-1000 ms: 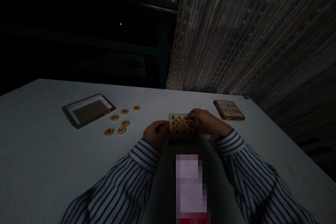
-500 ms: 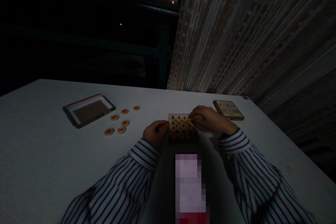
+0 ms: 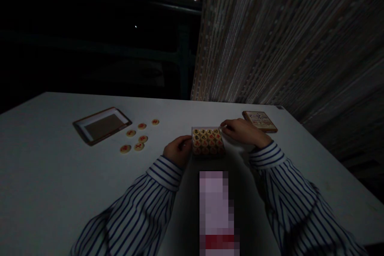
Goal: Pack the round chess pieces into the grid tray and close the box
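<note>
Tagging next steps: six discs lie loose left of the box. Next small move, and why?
Probably reach the left hand for a nearby loose disc: it sits at the left edge of the box, closest to them, while the right hand touches the far right corner.

Loose discs lie between the tray, left, and the box.

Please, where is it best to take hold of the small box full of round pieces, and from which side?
Grip the box by its left and right walls, one hand from each side, kept level. It looks open on top and the round pieces lie in flat rows, so tilting could spill them.
</note>
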`<state>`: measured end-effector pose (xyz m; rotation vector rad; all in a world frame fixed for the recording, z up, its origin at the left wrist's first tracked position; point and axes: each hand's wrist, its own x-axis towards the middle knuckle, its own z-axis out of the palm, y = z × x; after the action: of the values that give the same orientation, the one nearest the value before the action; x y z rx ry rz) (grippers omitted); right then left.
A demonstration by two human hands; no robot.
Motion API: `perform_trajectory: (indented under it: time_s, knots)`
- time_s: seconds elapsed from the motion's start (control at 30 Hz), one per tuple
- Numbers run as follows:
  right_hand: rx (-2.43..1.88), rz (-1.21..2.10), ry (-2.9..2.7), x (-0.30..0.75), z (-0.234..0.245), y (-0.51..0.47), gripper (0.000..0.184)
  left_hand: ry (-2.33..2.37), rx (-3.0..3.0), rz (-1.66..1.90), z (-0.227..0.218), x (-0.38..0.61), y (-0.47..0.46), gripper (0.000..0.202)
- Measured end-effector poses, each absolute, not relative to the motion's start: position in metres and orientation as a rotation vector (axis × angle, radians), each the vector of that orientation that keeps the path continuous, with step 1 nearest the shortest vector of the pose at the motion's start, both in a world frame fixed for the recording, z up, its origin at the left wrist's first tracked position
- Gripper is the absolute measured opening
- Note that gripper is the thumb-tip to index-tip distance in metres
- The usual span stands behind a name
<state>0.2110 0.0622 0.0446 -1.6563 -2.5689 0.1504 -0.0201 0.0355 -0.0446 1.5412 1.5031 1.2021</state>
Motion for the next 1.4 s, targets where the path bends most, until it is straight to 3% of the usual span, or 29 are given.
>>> perform_trajectory:
  time_s: [0.27, 0.67, 1.4]
  knots:
    - [-1.763, 0.162, -2.442, 0.205, 0.022, 0.073, 0.039, 1.282, 1.689, 1.142, -0.054, -0.025, 0.034, 0.060]
    - [-1.773, 0.228, -2.448, 0.196, 0.015, 0.074, 0.035, 1.211, 2.170, 1.068, -0.055, -0.033, 0.035, 0.055]
    - [-1.698, 0.210, -2.477, 0.197, 0.015, 0.074, 0.036, 1.205, 2.182, 1.061, -0.051, -0.034, 0.032, 0.051]
